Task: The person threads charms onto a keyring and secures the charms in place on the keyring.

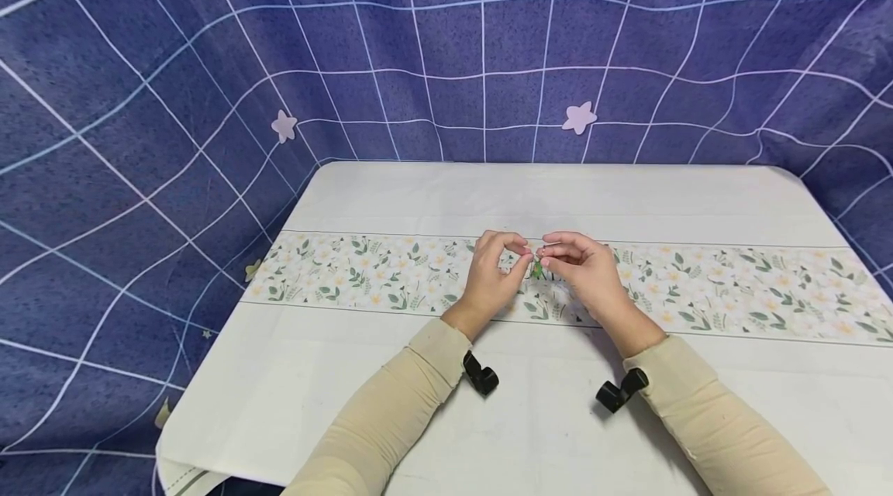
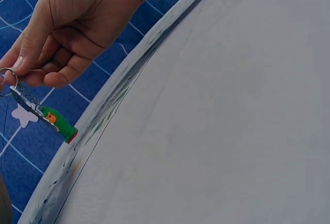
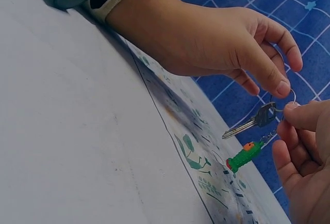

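Note:
Over the flowered strip of the table, my left hand (image 1: 491, 271) and right hand (image 1: 584, 271) meet at a thin metal key ring (image 3: 294, 96). In the right wrist view, the left thumb and fingers pinch the lower side of the ring, while the right thumb and fingertips pinch its upper side. A metal key (image 3: 246, 126) with a dark head hangs from it. Beside the key, a green charm (image 3: 243, 157) with an orange patch and a red end dangles on a short chain. The left wrist view shows the same charm (image 2: 63, 127) below the left fingers.
The white tablecloth (image 1: 363, 395) carries a band of white flowers and green leaves (image 1: 377, 271). A blue curtain (image 1: 446, 39) with white grid lines and pale stars hangs behind and to the left. Black wrist mounts (image 1: 481, 374) sit by both cuffs.

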### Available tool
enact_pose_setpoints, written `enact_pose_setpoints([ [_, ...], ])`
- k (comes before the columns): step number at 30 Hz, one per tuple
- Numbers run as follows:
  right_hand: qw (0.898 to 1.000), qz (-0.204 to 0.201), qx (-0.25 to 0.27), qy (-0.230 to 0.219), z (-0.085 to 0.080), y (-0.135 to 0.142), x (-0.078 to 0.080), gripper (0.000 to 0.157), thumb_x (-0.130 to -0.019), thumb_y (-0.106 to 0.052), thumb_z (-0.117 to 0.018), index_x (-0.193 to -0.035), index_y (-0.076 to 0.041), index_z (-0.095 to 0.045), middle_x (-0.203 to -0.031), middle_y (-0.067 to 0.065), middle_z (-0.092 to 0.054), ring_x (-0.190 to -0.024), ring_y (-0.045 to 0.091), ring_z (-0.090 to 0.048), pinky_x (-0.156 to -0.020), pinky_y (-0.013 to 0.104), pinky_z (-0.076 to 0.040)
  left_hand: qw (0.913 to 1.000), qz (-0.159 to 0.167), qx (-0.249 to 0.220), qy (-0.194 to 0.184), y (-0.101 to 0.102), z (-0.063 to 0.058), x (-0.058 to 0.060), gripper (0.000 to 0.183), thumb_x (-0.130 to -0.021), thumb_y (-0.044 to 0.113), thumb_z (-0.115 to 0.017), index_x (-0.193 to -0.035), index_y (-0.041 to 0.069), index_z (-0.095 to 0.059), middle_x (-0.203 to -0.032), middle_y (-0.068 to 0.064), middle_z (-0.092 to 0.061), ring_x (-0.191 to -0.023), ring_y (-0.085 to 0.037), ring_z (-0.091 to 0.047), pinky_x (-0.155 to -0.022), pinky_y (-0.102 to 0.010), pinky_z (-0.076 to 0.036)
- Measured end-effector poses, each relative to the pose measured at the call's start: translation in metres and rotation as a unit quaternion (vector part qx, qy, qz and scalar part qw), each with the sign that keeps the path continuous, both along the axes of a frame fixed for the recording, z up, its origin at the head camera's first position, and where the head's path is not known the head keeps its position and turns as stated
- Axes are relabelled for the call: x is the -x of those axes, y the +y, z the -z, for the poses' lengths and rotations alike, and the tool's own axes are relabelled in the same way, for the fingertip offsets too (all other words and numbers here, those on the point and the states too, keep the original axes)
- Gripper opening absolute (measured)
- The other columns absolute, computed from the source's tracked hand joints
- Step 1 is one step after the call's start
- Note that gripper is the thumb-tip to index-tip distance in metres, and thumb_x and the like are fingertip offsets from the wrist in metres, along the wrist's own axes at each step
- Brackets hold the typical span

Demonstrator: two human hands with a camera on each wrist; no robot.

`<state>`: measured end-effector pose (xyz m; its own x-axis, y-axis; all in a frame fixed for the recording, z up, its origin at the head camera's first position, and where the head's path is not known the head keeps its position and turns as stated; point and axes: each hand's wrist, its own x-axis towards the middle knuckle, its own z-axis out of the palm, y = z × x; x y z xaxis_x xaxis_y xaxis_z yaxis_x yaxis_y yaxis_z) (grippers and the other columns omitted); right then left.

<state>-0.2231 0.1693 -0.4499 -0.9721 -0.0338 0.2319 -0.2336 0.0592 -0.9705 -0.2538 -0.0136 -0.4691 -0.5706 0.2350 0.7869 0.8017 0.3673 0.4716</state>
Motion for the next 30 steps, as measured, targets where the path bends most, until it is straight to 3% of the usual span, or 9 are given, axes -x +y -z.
enact_pose_setpoints([
  [13,1.0,0.006,-0.013,-0.001,-0.0009,-0.002,-0.0011,0.033,-0.089,0.004,-0.073,-0.121,0.003,-0.066,-0.102,0.021,-0.074,-0.09,0.017,-0.07,-0.081,0.021,-0.056,0.9999,-0.008,0.013,0.007,0.0001,-0.0014,-0.0017,0.022,-0.088,0.005,-0.077,-0.103,0.006,-0.06,-0.089,-0.006,-0.071,-0.094,-0.023,-0.058,-0.092,-0.04,-0.045],
  [25,1.0,0.029,-0.003,0.01,0.0027,-0.0052,-0.0009,0.029,-0.089,0.003,-0.074,-0.116,0.006,-0.066,-0.098,0.019,-0.075,-0.088,0.015,-0.071,-0.08,0.02,-0.056,0.9996,-0.024,0.015,0.003,0.0015,-0.0015,-0.003,0.022,-0.089,0.007,-0.077,-0.101,0.007,-0.059,-0.089,-0.004,-0.071,-0.094,-0.022,-0.057,-0.092,-0.04,-0.045],
  [30,0.999,0.031,0.014,0.018,0.005,-0.0062,-0.0003,0.023,-0.087,0.005,-0.074,-0.105,0.011,-0.062,-0.093,0.012,-0.076,-0.087,0.013,-0.071,-0.079,0.02,-0.056,0.9995,-0.028,0.014,0.008,0.0018,-0.0006,-0.0024,0.023,-0.088,0.006,-0.077,-0.101,0.007,-0.059,-0.087,-0.004,-0.07,-0.092,-0.022,-0.057,-0.091,-0.04,-0.044],
])
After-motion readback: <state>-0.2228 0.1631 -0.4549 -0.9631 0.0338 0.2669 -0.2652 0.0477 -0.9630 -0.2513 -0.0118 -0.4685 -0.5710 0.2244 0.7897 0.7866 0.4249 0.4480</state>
